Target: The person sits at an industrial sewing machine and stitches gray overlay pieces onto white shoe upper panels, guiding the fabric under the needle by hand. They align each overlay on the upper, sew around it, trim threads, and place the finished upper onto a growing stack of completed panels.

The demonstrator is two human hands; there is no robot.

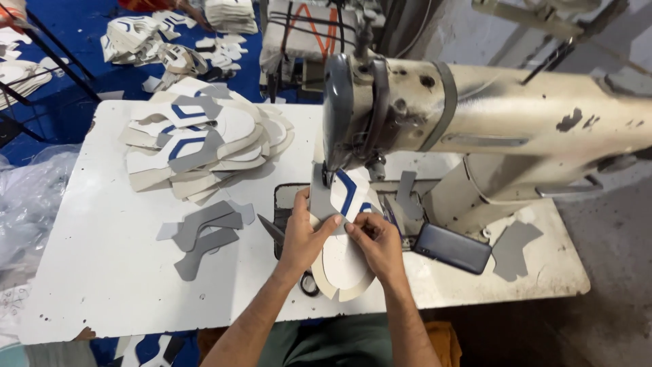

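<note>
- Fingers (pixel 331 221) of the left hand (pixel 307 234) are closed in a pinch on the grey overlay of a white shoe upper piece (pixel 345 261), thumb pressed down on top.
- Fingers of the right hand (pixel 377 241) are likewise closed on the same piece, gripping its edge just beside the left thumb.
- That piece, marked with blue stripes, is held on the bed of the sewing machine (pixel 475 115), its far end tucked under the needle head, near the front edge of the counter (pixel 102 272).
- A dark phone (pixel 453 248) is seen lying just right of the hands, and a loose grey cut-out (pixel 515 249) beyond it toward the right edge.
- Loose grey overlays (pixel 204 234) are laid left of the hands, well apart from them.
- A fanned stack of assembled uppers (pixel 204 143) is set toward the far left corner; it may be judged that much stitching is done, with the grey overlays left to be attached.
</note>
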